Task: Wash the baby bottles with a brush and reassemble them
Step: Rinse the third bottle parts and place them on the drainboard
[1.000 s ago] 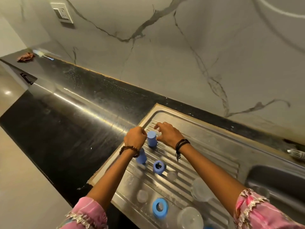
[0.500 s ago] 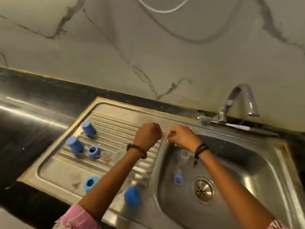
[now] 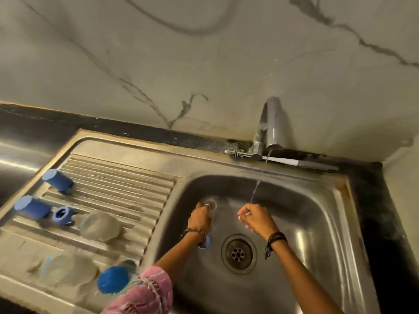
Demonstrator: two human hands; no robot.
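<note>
My left hand [image 3: 200, 217] grips a clear plastic bottle [image 3: 210, 204] in the steel sink basin [image 3: 317, 223]; beside it, my right hand [image 3: 256, 219], fingers curled, pinches something small under the thin tap stream [image 3: 255, 191].

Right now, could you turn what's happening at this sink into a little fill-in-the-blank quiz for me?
1. A thin stream of water runs from the ____ onto the right hand.
2. The left hand grips a clear bottle inside the sink ____.
3. The bottle brush lies on the sink rim behind the basin, touched by ____ hand.
4. The caps on the ribbed drainboard are coloured ____.

Missing words: tap; basin; neither; blue
</note>
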